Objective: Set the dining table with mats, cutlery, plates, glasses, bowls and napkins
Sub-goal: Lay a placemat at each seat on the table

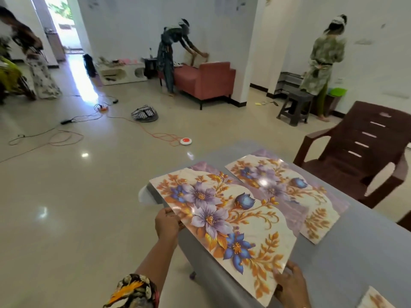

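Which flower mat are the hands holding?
The middle mat, gripped at opposite edges by the left hand and the right hand. The far mat and the corner mat lie on the table untouched.

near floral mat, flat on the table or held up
Held up: left hand and right hand grip the mat at opposite edges, its left side past the table edge.
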`<act>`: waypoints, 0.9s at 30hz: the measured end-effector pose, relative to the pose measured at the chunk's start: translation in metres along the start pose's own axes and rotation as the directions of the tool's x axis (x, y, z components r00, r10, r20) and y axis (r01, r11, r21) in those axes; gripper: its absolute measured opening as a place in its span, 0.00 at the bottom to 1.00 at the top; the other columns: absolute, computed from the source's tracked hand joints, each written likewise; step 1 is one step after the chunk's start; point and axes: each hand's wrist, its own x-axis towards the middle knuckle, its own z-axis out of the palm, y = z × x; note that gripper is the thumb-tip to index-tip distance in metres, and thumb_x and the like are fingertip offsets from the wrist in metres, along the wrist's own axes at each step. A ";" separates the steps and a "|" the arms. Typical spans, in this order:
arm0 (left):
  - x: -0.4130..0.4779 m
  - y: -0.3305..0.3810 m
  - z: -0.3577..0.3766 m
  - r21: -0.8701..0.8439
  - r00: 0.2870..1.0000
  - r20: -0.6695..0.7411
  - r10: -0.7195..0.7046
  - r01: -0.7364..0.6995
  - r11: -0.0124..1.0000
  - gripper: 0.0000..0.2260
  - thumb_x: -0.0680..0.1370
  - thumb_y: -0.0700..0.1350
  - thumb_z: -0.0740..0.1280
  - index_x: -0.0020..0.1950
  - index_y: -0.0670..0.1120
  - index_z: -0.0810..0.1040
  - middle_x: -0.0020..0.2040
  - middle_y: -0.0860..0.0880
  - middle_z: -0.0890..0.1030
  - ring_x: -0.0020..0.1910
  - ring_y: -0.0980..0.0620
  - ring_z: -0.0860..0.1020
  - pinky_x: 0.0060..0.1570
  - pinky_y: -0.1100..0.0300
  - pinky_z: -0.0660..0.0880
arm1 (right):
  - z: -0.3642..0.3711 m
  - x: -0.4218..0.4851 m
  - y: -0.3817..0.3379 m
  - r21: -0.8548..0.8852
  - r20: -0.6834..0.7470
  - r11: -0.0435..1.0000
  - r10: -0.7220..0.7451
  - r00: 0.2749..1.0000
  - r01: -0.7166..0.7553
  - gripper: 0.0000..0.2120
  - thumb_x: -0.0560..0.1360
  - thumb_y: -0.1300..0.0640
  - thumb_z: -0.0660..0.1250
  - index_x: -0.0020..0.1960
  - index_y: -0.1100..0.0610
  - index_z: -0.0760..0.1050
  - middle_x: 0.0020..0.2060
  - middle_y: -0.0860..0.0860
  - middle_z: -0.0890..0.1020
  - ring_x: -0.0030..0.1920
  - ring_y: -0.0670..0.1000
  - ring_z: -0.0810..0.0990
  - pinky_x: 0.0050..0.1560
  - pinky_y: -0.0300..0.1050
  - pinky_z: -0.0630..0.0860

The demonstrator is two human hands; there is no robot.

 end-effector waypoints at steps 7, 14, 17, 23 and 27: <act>0.065 0.006 0.002 0.058 0.997 0.025 -0.076 0.075 0.995 0.08 0.73 0.29 0.63 0.46 0.40 0.75 0.46 0.37 0.80 0.45 0.37 0.80 0.36 0.54 0.79 | 0.050 0.019 0.006 -0.104 -0.046 0.995 -0.016 0.999 0.011 0.10 0.71 0.74 0.65 0.46 0.64 0.68 0.50 0.66 0.76 0.49 0.61 0.75 0.53 0.59 0.73; 0.109 0.003 0.009 0.205 0.982 0.089 -0.164 0.143 0.968 0.05 0.74 0.31 0.62 0.42 0.40 0.74 0.45 0.35 0.81 0.42 0.36 0.81 0.40 0.48 0.81 | 0.072 0.030 0.014 -0.228 -0.194 0.973 -0.015 0.981 -0.030 0.10 0.70 0.72 0.68 0.48 0.66 0.68 0.48 0.63 0.75 0.50 0.58 0.73 0.62 0.59 0.70; 0.122 0.006 0.010 0.267 0.981 0.094 -0.168 0.138 0.954 0.09 0.75 0.31 0.61 0.37 0.41 0.72 0.42 0.35 0.81 0.38 0.37 0.81 0.42 0.46 0.81 | 0.083 0.029 0.014 -0.305 -0.245 0.951 -0.023 0.969 -0.055 0.13 0.70 0.68 0.70 0.50 0.67 0.69 0.48 0.64 0.76 0.47 0.59 0.75 0.49 0.53 0.74; 0.154 0.006 0.010 0.500 0.976 0.133 -0.174 0.085 0.862 0.08 0.76 0.39 0.64 0.36 0.40 0.75 0.38 0.40 0.81 0.35 0.42 0.81 0.41 0.51 0.81 | 0.094 0.031 0.020 -0.494 -0.310 0.867 -0.110 0.944 -0.062 0.16 0.69 0.66 0.72 0.52 0.66 0.69 0.42 0.63 0.77 0.37 0.57 0.74 0.32 0.44 0.66; 0.158 0.006 0.006 0.752 0.976 0.150 -0.155 -0.011 0.659 0.13 0.76 0.50 0.66 0.48 0.40 0.78 0.47 0.42 0.82 0.45 0.42 0.81 0.44 0.54 0.78 | 0.097 0.028 0.029 -0.529 -0.392 0.841 -0.121 0.912 -0.116 0.16 0.69 0.60 0.73 0.52 0.60 0.71 0.38 0.62 0.80 0.33 0.58 0.76 0.39 0.52 0.75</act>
